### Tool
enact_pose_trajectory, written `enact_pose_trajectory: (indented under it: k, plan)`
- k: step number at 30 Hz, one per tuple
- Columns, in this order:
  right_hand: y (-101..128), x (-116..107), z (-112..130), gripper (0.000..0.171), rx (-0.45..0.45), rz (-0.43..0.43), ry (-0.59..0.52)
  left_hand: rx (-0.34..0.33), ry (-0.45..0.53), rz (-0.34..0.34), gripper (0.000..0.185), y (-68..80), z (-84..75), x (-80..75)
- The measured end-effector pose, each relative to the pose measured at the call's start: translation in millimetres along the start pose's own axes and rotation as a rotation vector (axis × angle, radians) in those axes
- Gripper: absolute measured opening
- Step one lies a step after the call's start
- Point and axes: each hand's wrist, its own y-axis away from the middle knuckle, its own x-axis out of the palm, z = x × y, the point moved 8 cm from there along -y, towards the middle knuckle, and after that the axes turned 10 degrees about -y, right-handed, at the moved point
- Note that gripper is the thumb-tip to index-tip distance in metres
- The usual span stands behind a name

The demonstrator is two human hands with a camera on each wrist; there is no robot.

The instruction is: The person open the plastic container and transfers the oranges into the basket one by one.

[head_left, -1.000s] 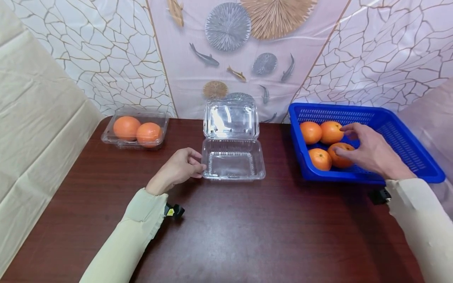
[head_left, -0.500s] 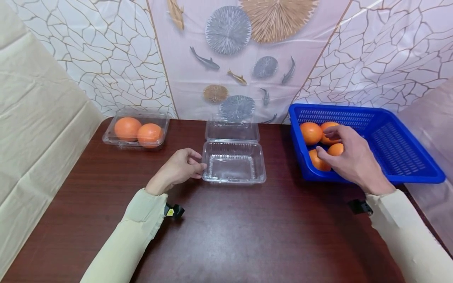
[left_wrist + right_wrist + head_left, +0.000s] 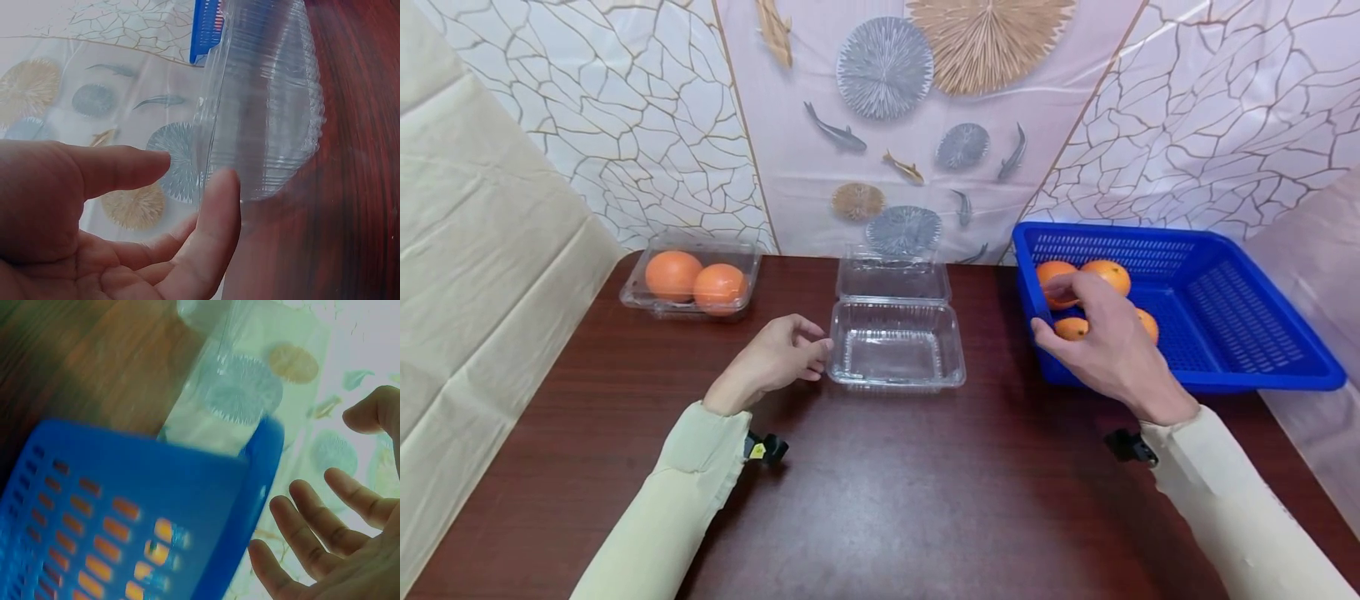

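An open clear plastic clamshell box (image 3: 895, 379) stands mid-table, its lid (image 3: 893, 279) folded back toward the wall. My left hand (image 3: 782, 354) is at the box's left rim. In the left wrist view, thumb and fingers (image 3: 215, 231) are spread apart, one fingertip overlapping the edge of the box (image 3: 262, 112). Over the left side of a blue plastic basket (image 3: 1247, 382), my right hand (image 3: 1101, 342) hovers with parted fingers. It partly hides several oranges (image 3: 1108, 279) lying there. The right wrist view has nothing between that hand's fingers (image 3: 312, 544), beside the basket's rim (image 3: 259, 469).
At the back left stands a lidded clear box (image 3: 748, 267) with two oranges (image 3: 721, 289) inside. A patterned cloth wall (image 3: 910, 150) rises behind the dark wooden table (image 3: 887, 500). Pale cloth (image 3: 497, 275) borders the left side.
My right hand has moved left across the basket, over the oranges. The clamshell's lid has tipped further back. My left hand has drawn back slightly from the box's rim.
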Motion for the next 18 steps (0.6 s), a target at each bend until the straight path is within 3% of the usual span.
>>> enact_pose_trajectory:
  k: [6,11,14,18]
  plan:
    - [-7,20,13,0.036,-0.017,0.026,-0.060,0.003,0.004,-0.001,0.039,3.7,2.9,-7.0]
    - [-16,40,29,0.026,-0.042,0.012,-0.148,0.028,-0.016,-0.041,0.037,5.6,6.1,-17.0]
    - [-21,56,41,0.021,-0.043,0.018,-0.222,0.064,-0.033,-0.123,0.036,6.0,7.3,-26.8]
    - [-28,78,62,0.016,-0.058,0.028,-0.289,0.129,-0.071,-0.299,0.033,10.1,6.7,-46.9]
